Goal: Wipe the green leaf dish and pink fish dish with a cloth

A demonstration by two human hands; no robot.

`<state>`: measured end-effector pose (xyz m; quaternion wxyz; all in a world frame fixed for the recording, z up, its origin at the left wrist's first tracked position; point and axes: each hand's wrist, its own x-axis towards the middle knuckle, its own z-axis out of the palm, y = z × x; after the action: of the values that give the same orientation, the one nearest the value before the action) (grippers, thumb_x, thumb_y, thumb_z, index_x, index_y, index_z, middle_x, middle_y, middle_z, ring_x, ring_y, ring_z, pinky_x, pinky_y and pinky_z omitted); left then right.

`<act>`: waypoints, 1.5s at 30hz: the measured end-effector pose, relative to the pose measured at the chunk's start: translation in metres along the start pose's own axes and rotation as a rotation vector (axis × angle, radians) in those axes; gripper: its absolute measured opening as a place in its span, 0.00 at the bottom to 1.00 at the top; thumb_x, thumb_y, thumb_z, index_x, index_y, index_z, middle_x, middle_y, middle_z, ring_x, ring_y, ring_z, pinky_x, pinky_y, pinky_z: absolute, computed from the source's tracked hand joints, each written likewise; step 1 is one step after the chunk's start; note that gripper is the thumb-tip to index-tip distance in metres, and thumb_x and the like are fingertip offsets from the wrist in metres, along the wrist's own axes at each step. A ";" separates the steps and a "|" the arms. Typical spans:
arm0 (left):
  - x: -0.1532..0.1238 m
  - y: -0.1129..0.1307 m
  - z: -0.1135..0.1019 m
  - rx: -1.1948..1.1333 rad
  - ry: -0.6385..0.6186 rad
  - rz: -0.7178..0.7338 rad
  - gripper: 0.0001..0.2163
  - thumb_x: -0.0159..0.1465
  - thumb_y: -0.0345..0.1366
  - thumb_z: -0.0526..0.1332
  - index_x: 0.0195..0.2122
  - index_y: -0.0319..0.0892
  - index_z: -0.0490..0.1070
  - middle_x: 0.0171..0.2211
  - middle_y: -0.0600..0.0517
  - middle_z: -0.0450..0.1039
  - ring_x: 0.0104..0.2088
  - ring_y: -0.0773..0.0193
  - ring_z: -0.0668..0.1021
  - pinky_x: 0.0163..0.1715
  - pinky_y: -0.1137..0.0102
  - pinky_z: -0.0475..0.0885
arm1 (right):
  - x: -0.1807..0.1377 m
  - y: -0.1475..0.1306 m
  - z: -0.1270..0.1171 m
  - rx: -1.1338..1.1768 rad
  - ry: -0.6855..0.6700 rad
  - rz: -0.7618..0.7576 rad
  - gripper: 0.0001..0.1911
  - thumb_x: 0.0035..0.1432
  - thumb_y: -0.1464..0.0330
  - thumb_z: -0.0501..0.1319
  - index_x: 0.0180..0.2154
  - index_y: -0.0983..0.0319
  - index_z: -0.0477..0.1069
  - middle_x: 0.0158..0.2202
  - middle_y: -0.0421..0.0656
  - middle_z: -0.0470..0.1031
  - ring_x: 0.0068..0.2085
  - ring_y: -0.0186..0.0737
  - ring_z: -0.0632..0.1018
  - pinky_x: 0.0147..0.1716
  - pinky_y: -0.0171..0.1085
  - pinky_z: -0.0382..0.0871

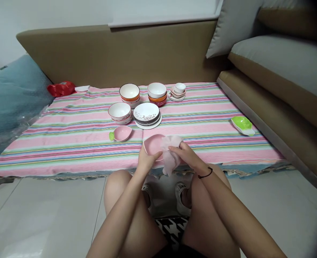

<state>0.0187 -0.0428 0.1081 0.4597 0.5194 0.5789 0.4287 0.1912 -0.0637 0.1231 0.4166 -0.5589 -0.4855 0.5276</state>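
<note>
A pink bowl [152, 145] with a pointed end is tilted above the front edge of the striped cloth. Its left side is gripped by my left hand [148, 157], the thumb over the rim. My right hand [184, 152] pinches a thin whitish wiping cloth [170, 154], which covers the bowl's right part and hangs below it. To the left lies a smaller pink bowl [123, 133] with a green leaf-shaped handle. Behind the held bowl stands a stack of plates [147, 113], the top one with a dark floral pattern.
White bowls [120, 110] and two stacks with orange bowls [130, 92] [157, 91] stand farther back. Small dishes [177, 91] are piled right of them. A green leaf-shaped dish [242, 125] lies at right, near sofa cushions [276, 71]. A red bundle [62, 88] sits at back left.
</note>
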 end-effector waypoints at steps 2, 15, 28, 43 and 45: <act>0.001 -0.002 -0.001 -0.026 -0.006 -0.008 0.27 0.43 0.33 0.70 0.46 0.39 0.68 0.46 0.44 0.72 0.51 0.50 0.72 0.51 0.57 0.66 | -0.001 -0.003 -0.003 0.017 -0.043 0.007 0.15 0.48 0.62 0.62 0.38 0.63 0.71 0.36 0.41 0.75 0.36 0.38 0.74 0.32 0.33 0.67; -0.004 0.008 0.000 -0.111 -0.042 0.013 0.27 0.49 0.40 0.68 0.49 0.38 0.67 0.49 0.42 0.71 0.50 0.52 0.73 0.50 0.59 0.67 | 0.002 0.004 -0.002 -0.036 -0.003 -0.006 0.21 0.39 0.68 0.65 0.40 0.63 0.69 0.37 0.42 0.75 0.37 0.39 0.75 0.32 0.34 0.69; -0.006 0.016 0.001 -0.196 0.041 0.011 0.20 0.58 0.49 0.60 0.44 0.39 0.69 0.44 0.46 0.74 0.47 0.54 0.74 0.47 0.62 0.68 | 0.005 0.007 0.004 0.204 0.177 -0.073 0.17 0.52 0.56 0.58 0.37 0.62 0.69 0.34 0.41 0.74 0.36 0.37 0.73 0.34 0.34 0.67; -0.012 0.021 0.003 -0.174 -0.061 0.085 0.19 0.57 0.45 0.62 0.46 0.39 0.68 0.45 0.45 0.72 0.46 0.55 0.74 0.46 0.64 0.68 | 0.003 0.000 0.007 0.287 0.277 -0.039 0.15 0.50 0.56 0.59 0.32 0.61 0.67 0.28 0.39 0.71 0.29 0.36 0.70 0.28 0.33 0.64; -0.011 0.021 0.003 -0.206 -0.041 0.068 0.19 0.57 0.45 0.62 0.45 0.39 0.68 0.45 0.45 0.73 0.46 0.55 0.74 0.45 0.64 0.68 | 0.003 0.001 0.007 0.327 0.285 -0.053 0.16 0.50 0.55 0.60 0.32 0.61 0.67 0.29 0.39 0.72 0.31 0.36 0.71 0.29 0.33 0.65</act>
<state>0.0260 -0.0514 0.1287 0.5074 0.4974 0.5044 0.4906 0.1844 -0.0609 0.1210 0.5801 -0.5397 -0.3441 0.5038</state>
